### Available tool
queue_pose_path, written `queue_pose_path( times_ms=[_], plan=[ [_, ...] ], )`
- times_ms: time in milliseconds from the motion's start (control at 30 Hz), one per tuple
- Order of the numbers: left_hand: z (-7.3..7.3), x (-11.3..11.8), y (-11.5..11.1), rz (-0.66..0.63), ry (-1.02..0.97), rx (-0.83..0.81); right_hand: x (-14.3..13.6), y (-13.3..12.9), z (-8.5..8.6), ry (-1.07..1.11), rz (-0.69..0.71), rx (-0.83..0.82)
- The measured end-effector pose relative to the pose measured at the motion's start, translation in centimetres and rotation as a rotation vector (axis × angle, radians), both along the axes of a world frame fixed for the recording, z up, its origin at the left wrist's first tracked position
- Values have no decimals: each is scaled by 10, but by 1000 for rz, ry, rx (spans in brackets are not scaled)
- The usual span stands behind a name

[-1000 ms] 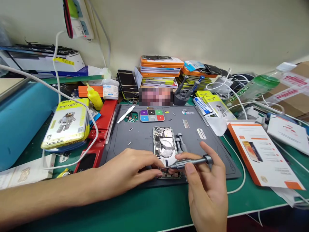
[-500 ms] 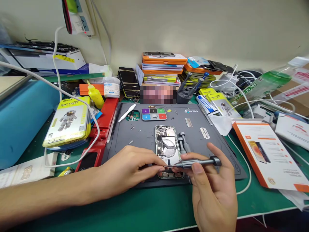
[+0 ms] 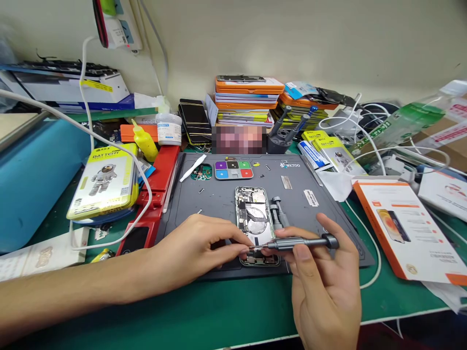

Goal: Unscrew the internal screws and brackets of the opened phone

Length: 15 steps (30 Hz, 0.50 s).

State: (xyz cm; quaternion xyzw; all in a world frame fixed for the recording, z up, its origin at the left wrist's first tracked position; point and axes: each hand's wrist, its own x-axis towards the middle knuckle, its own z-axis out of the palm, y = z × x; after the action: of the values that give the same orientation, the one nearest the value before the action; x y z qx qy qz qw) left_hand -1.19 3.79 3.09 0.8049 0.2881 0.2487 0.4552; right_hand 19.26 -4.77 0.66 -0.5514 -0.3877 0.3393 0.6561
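An opened phone (image 3: 257, 218) lies on the dark grey mat (image 3: 215, 209), its inner parts showing. My right hand (image 3: 324, 277) holds a grey screwdriver (image 3: 295, 243) almost level over the phone's lower part, the tip pointing left. My left hand (image 3: 207, 243) reaches in from the left with thumb and forefinger pinched at the screwdriver's tip; whatever small thing may be between them is too small to tell. Two more grey screwdrivers (image 3: 278, 214) lie along the phone's right edge.
A coloured screw tray (image 3: 233, 170), a white spudger (image 3: 192, 168) and small parts lie on the mat's far side. A screwdriver holder (image 3: 280, 139) stands behind it. Battery boxes (image 3: 104, 182) and a red tool are left; an orange-white box (image 3: 408, 228) is right.
The view has shifted slightly. Both hands stay nearly in place over the phone, the screwdriver still in my right hand and its tip still at my left fingertips.
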Motion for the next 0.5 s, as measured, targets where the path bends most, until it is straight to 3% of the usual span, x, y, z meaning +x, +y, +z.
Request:
queue_pose_path(
  times_ms=[233,500],
  plan=[
    [-2,-1,0,9,-10,40,3,0,-4,-42,23,25],
    [1,-1,1,-5,-27,-20,2,1,-3,-23,36,23]
  ],
)
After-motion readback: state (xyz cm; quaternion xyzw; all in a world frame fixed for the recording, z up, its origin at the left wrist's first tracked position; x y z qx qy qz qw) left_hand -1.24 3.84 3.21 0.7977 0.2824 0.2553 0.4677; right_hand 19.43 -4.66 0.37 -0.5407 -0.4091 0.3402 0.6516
